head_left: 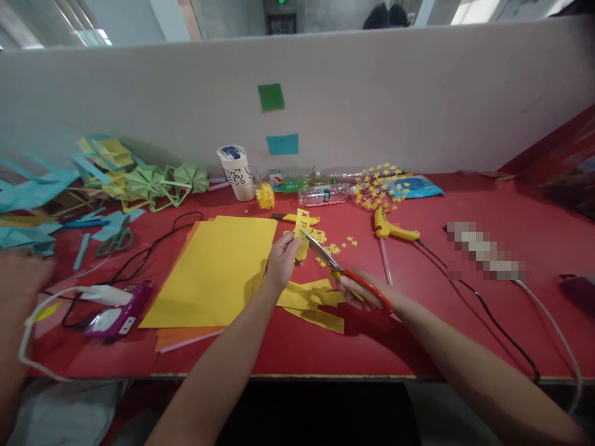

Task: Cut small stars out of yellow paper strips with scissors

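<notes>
Pinched in my left hand (pixel 281 260) is a narrow piece of yellow paper (pixel 302 246) with cut-out gaps near its top. My right hand (pixel 360 290) grips the scissors (pixel 367 286) by their red and yellow handles. The metal blades point up and left, their tips at the paper's edge. Small yellow paper stars (pixel 351 241) lie loose on the table just right of the paper. Below my hands are yellow paper scraps (pixel 316 317). To the left of my left hand is a stack of yellow sheets (pixel 218 266), with orange ones under it.
A yellow glue gun (pixel 395 230) lies at right, its cord trailing to the front edge. Behind are plastic bottles (pixel 325 195), a white cup (pixel 237 174) and a star cluster (pixel 381 189). A purple power strip (pixel 118 313) and another person's arm (pixel 18 310) are at left.
</notes>
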Demonstrator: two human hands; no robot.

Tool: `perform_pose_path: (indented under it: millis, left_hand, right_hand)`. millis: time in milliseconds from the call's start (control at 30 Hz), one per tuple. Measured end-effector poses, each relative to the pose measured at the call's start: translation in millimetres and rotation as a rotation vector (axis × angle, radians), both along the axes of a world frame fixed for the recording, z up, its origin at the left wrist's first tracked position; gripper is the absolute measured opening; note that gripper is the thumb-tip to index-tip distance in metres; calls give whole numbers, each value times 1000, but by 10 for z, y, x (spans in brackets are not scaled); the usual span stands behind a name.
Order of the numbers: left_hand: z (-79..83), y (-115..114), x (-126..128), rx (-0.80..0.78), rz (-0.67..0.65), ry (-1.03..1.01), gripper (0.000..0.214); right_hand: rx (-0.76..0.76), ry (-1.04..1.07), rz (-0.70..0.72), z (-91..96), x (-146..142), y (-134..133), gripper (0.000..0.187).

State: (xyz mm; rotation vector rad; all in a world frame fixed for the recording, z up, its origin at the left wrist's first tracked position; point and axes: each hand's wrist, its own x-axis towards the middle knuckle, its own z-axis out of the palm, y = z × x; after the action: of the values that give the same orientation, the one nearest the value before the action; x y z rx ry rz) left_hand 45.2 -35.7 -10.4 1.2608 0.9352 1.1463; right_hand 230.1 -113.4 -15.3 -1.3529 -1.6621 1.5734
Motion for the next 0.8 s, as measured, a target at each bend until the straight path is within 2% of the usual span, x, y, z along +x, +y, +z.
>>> perform_pose_path:
  millis: [233, 500, 800]
  left_hand:
    - [22, 27, -23, -17, 1, 16, 23]
    - [7, 37, -14, -35, -3, -17, 23]
    - [-7, 40, -17, -33, -5, -20, 22]
  right_hand:
    - [22, -27, 30, -66, 44, 9, 50]
    - [14, 47, -27, 27, -85, -69, 47]
    - [0, -18, -32, -14, -60, -49, 50]
